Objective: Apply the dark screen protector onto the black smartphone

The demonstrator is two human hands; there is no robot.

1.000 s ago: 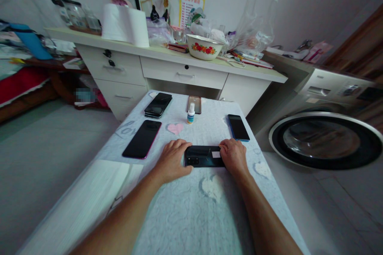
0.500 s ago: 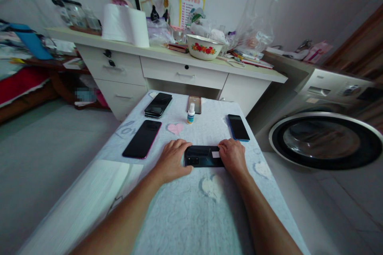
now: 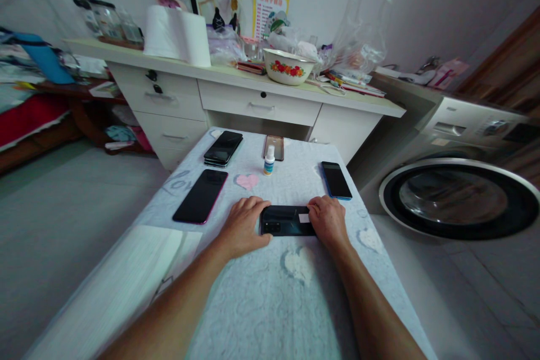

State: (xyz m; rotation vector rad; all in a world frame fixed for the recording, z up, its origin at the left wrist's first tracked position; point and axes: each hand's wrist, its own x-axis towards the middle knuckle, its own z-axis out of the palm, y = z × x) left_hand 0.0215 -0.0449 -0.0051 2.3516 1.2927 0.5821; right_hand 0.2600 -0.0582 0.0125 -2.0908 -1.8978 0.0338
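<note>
A dark phone (image 3: pixel 289 221) lies back up across the cloth-covered table (image 3: pixel 253 292), its camera block at the left end and a pale label near the right. My left hand (image 3: pixel 243 226) grips its left end between fingers and thumb. Around the right end my right hand (image 3: pixel 328 218) is closed, hiding that edge. Left of them lies a black phone with a pink edge (image 3: pixel 201 197); behind it is a stack of phones (image 3: pixel 223 148). A blue-edged phone (image 3: pixel 336 180) rests at the right. The small white bottle (image 3: pixel 269 161) stands upright before a phone case (image 3: pixel 276 146).
Folded pale cloth or paper (image 3: pixel 113 270) covers the table's left front. Beyond the table stands a white desk (image 3: pixel 169 90) with paper rolls (image 3: pixel 177 34) and a flowered bowl (image 3: pixel 289 66). At the right is a washing machine (image 3: pixel 476 118).
</note>
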